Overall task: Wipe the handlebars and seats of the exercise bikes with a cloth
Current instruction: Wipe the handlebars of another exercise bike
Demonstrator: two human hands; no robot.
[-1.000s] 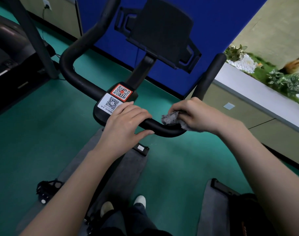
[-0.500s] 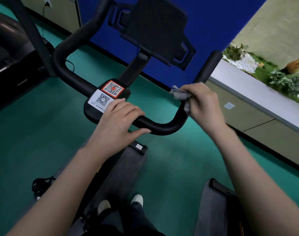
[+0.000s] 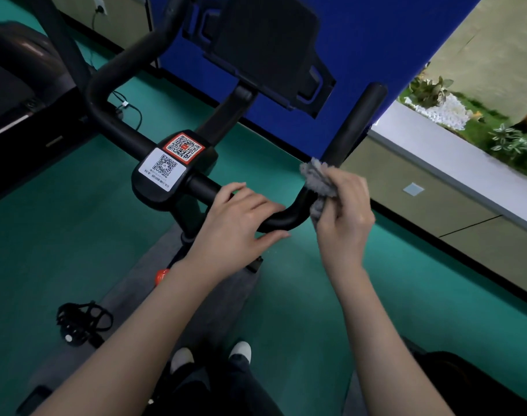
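The exercise bike's black handlebar (image 3: pixel 351 124) curves across the middle of the view, with two QR-code stickers (image 3: pixel 172 159) on its centre block. My left hand (image 3: pixel 238 223) rests over the bar just right of the block, fingers curled on it. My right hand (image 3: pixel 344 211) grips a crumpled grey cloth (image 3: pixel 317 180) and presses it against the bar's right bend, where the upright grip begins. A black tablet holder (image 3: pixel 268 46) stands above the bar. The seat is out of view.
A treadmill (image 3: pixel 19 94) stands at the left. A blue panel (image 3: pixel 376 40) rises behind the bike. A low ledge with plants (image 3: pixel 454 115) runs along the right. A pedal (image 3: pixel 79 322) and grey mat (image 3: pixel 130 295) lie below on the green floor.
My right hand slid the cloth from the bar's lower straight part around the right bend and up onto the grip, then back down to the bend. My left hand shifted right, off the centre block.
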